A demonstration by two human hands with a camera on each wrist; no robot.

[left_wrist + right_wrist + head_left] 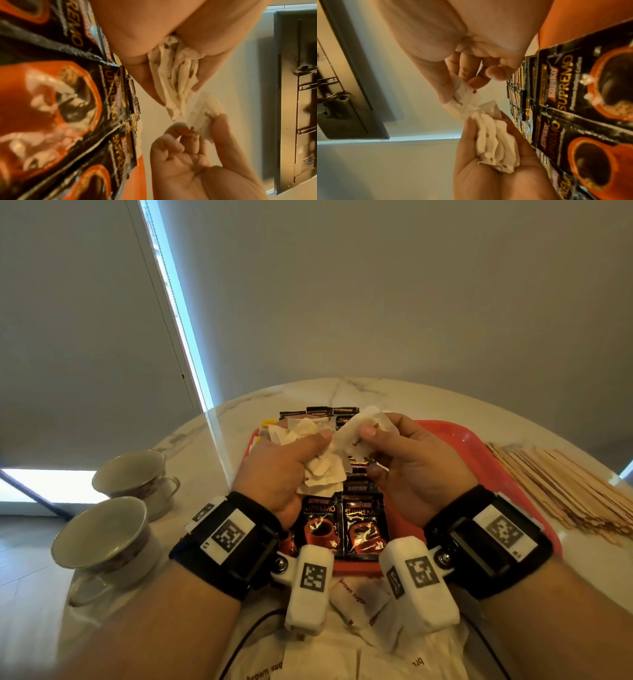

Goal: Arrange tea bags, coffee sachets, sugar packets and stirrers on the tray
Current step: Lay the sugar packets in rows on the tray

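**Three views on one pair of hands**

The head camera looks forward and down over both wrists at the worktop [394, 395] and red tray [455, 440]. Each wrist camera sits very close under its own palm, facing along the fingers. All three share the left hand [284, 470], the right hand [411, 463], the white packets [322, 470] and the coffee sachets [363, 525].

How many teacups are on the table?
2. Both sit at the left side of the marble table, beside the red tray: the near teacup closer to the person, the far teacup just behind it. Neither looks hidden.
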